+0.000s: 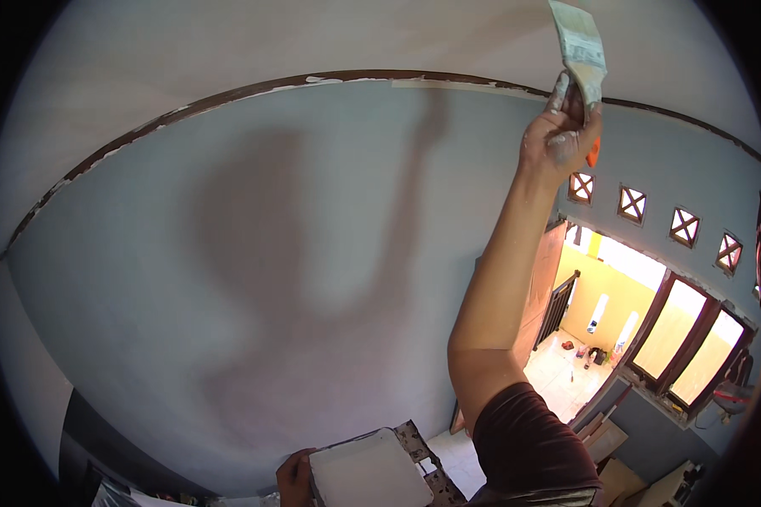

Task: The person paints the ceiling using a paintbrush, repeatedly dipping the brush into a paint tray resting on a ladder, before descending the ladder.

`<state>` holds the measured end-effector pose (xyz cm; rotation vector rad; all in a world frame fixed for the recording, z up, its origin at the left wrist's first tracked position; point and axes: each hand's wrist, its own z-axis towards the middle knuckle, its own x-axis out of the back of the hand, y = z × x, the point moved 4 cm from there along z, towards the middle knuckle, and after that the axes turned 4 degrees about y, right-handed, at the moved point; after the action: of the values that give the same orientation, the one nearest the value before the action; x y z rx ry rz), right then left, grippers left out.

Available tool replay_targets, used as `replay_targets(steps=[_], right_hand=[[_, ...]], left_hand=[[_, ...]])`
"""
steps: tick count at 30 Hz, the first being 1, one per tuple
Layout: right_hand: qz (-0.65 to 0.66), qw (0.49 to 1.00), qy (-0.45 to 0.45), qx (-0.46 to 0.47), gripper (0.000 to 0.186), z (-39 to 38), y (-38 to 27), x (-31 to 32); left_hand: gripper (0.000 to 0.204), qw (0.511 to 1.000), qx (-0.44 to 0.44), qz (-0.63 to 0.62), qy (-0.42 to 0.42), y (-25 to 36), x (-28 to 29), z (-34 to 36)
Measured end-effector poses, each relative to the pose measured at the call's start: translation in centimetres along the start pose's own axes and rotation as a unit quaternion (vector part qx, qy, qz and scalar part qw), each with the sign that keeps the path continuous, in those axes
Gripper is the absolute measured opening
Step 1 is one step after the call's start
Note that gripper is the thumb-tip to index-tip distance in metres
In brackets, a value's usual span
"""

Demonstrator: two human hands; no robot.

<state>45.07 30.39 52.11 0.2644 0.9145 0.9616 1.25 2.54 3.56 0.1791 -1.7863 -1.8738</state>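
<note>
High in the head view, my right hand (565, 131) grips a wide paintbrush (580, 40) with pale, paint-coated bristles and an orange tip showing below my fingers. The brush is raised against the white ceiling (313, 38), above the brown trim strip (228, 91) that is smeared with white. At the bottom, my left hand (294, 477) holds a square container (368, 465) of white paint by its left side; its right rim is stained and spattered.
A pale blue wall (127, 253) fills the left, carrying my shadow. Below right are an open doorway (592, 304) to a tiled area with small items, windows (668, 334), small vents (683, 226), a wall fan (727, 393) and boards (609, 439).
</note>
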Motion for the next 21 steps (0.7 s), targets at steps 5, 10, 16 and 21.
replay_targets(steps=[5,10,16,21], right_hand=[[0.053,0.988,0.13,-0.061,0.035,0.0,8.1,3.2],[0.1,0.962,0.205,-0.15,0.035,-2.0,16.4,8.1],[-0.032,0.95,0.203,-0.236,0.03,-4.2,22.7,14.3],[-0.139,0.924,0.235,-0.268,0.017,-5.9,23.7,12.7]], left_hand=[[0.036,1.0,0.023,-0.014,-0.004,0.5,-0.3,-0.1],[0.037,0.998,0.051,-0.035,-0.002,1.2,-0.5,-0.8],[0.038,0.998,-0.026,0.06,0.025,3.4,-0.6,-1.4],[0.039,0.996,0.079,-0.048,-0.001,1.2,-0.5,-0.6]])
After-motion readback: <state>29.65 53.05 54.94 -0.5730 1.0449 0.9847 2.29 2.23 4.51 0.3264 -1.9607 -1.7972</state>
